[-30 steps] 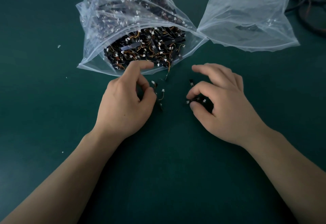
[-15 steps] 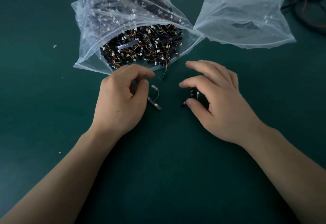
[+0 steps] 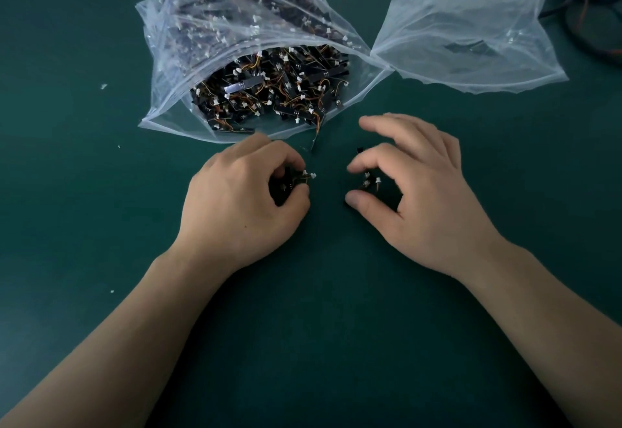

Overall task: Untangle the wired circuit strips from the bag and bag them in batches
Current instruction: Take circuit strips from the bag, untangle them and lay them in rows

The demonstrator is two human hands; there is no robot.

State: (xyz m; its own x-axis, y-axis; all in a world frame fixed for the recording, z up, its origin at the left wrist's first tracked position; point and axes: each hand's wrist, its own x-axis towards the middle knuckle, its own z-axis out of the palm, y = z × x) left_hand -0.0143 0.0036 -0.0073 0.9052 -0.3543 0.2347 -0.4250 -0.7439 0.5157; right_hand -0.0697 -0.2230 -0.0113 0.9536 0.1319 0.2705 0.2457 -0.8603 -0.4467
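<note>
**Item:** wired circuit strips, sorting at a dark green surface point(image 3: 101, 242), head view.

**Hidden / unclear**
- Full bag point(image 3: 208, 33): clear plastic, lying on the surface, mouth toward the person. Upper contents show only through creased film as dark shapes w/ white specks.
- Circuit strips point(image 3: 269, 91) at the mouth: black strips, orange/yellow wires, white connectors, all tangled. Single pcs are hard to tell apart.
- Loose strip point(image 3: 314, 141): hangs out of the mouth by its wire, between the two hands' fingertips. It is dark on dark, so the outline is faint.
- Second bag point(image 3: 464, 6): right of the full bag, corners meeting, top cut off by the frame. One dark flat shape point(image 3: 464, 46) shows through the film; what it is cannot be told.
- Cables point(image 3: 592, 23): black & orange, top-right corner, partly behind the second bag, cut off by the frame.
- White flecks point(image 3: 103, 86): scattered on the surface at left, too small to identify.
- Both forearms run out of frame at the bottom.

**Grips**
- Left hand point(image 3: 242, 202): just below the bag mouth, knuckles up. Grip is closed, fingers & thumb curled tight round the left cluster point(image 3: 291, 183) of strips. Most of the cluster is hidden in the fist. A dark body, a bit of wire & two white connectors stick out by the thumb.
- Right hand point(image 3: 424, 198): near the left hand, not touching it. Grip is half closed, forefinger & thumb arched round the right cluster point(image 3: 368, 182), tips apart. One dark end pokes out beyond the forefinger and another sits at the thumb tip, w/ white connectors in the gap. How firmly it is held cannot be told.
</note>
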